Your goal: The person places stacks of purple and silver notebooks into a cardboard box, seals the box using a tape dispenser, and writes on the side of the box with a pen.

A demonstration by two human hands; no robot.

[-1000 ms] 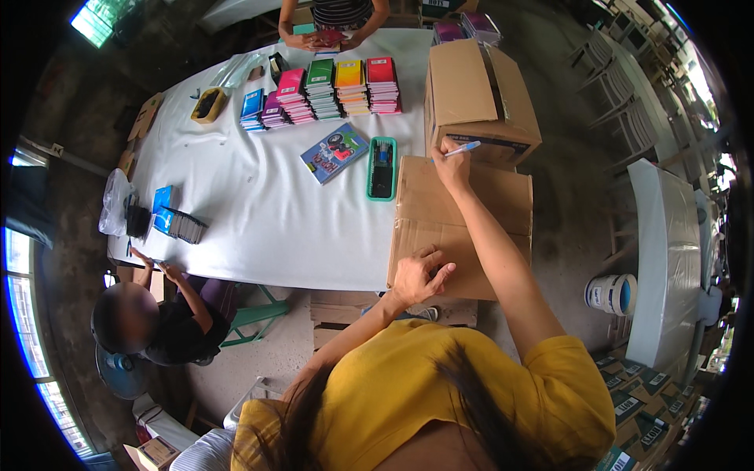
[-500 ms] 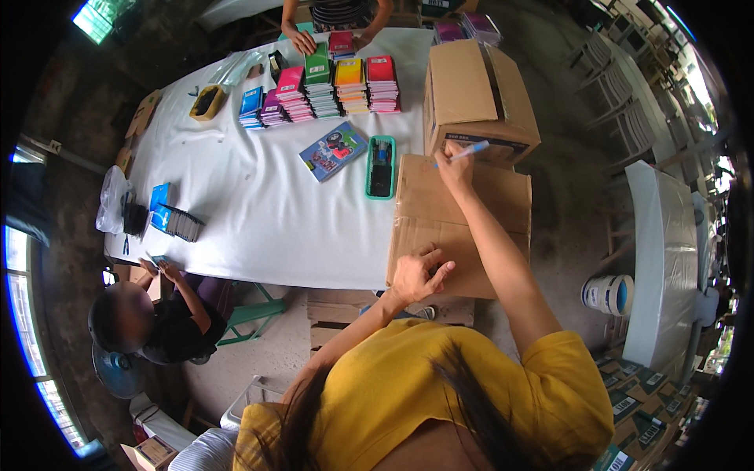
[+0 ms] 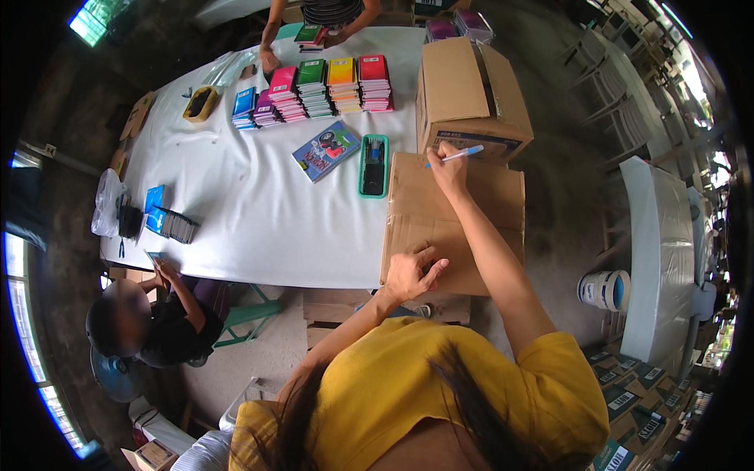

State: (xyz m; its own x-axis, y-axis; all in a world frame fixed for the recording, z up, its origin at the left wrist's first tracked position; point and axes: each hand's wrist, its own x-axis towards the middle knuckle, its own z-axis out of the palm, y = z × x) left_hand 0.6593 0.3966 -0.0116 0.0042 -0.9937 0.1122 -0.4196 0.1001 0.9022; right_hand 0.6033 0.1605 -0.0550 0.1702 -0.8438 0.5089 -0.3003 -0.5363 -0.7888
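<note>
My right hand [image 3: 448, 171] grips a marker pen [image 3: 472, 151] with a pale barrel and blue end. The pen's tip is at the far left part of a closed cardboard box [image 3: 416, 212]; whether it touches is too small to tell. On the near part of the same box rests my left hand [image 3: 416, 273], its fingers loosely bent, the thumb apart, nothing visible in it. Just beyond stands a taller cardboard box [image 3: 452, 82] with its top flaps raised. Left of my box lies a green tray [image 3: 374, 188] holding pens and dark items.
Stacks of coloured notebooks [image 3: 343, 74] stand on the white-covered table [image 3: 259, 212], near a picture-covered book [image 3: 322, 153]. A co-worker [image 3: 334, 12] stands at the far edge; another [image 3: 169, 334] sits at left. A white bucket [image 3: 603, 290] stands on the right-hand floor.
The picture has shifted slightly. My right hand with the marker has turned a little, while my left hand stays on the box. The far co-worker's hand has moved left, off the green notebooks.
</note>
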